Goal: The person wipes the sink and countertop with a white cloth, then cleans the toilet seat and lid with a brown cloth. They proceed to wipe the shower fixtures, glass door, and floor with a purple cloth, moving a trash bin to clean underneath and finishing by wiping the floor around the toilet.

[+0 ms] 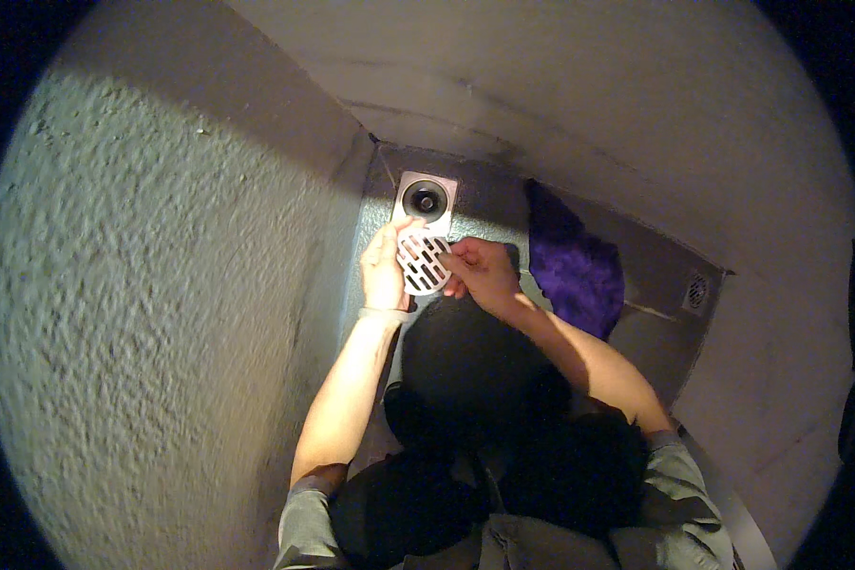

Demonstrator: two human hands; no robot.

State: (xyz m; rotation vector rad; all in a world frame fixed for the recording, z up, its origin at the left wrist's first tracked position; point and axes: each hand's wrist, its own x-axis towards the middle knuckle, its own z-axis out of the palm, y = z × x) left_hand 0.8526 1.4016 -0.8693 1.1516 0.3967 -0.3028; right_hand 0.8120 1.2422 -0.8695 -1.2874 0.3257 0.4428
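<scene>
A round slotted drain grate, pale in the light, is held between my two hands. My left hand grips its left edge, with fingertips reaching over the top. On the opposite edge, my right hand pinches the rim between thumb and fingers. Just beyond the grate lies the square floor drain frame, its round dark opening uncovered and a smaller round piece visible at the centre. My left fingertips overlap the near side of the frame; whether they touch it I cannot tell.
A purple cloth lies crumpled on the floor to the right. Farther right, another floor drain with its grate sits in the corner. A rough textured wall rises close on the left, and a smooth wall stands ahead. My dark-clothed knees are below my hands.
</scene>
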